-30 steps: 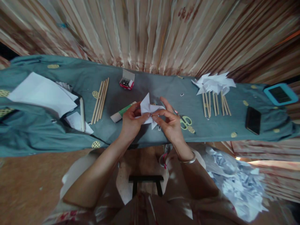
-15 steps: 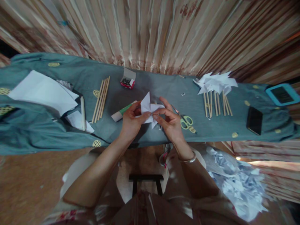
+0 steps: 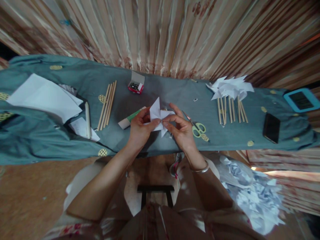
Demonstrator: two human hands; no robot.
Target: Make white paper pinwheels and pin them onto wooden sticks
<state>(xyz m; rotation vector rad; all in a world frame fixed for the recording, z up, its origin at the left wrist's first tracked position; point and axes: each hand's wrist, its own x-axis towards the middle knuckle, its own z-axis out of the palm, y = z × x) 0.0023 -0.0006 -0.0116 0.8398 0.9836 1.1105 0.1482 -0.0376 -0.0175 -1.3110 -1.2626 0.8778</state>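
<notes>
A white paper pinwheel (image 3: 155,110) is held up over the middle of the cloth-covered table. My left hand (image 3: 141,128) grips it from the left, thumb pressed near its centre. From the right, my right hand (image 3: 182,128) pinches the centre between thumb and index finger; any small part there is too small to make out. Behind my left hand lies a white and green box (image 3: 126,121), partly covered. Green-handled scissors (image 3: 198,130) rest just right of my right hand.
Left are paper sheets (image 3: 45,96), a white stick-like tool (image 3: 88,121) and wooden sticks (image 3: 107,105). A small open box (image 3: 136,83) stands at the back. Right lie pinwheels on sticks (image 3: 231,88), a phone (image 3: 271,128) and a blue-framed device (image 3: 301,100). A bag of folded paper (image 3: 257,200) sits below.
Both hands keep their hold on the paper pinwheel with hardly any movement. The view has shifted very slightly.
</notes>
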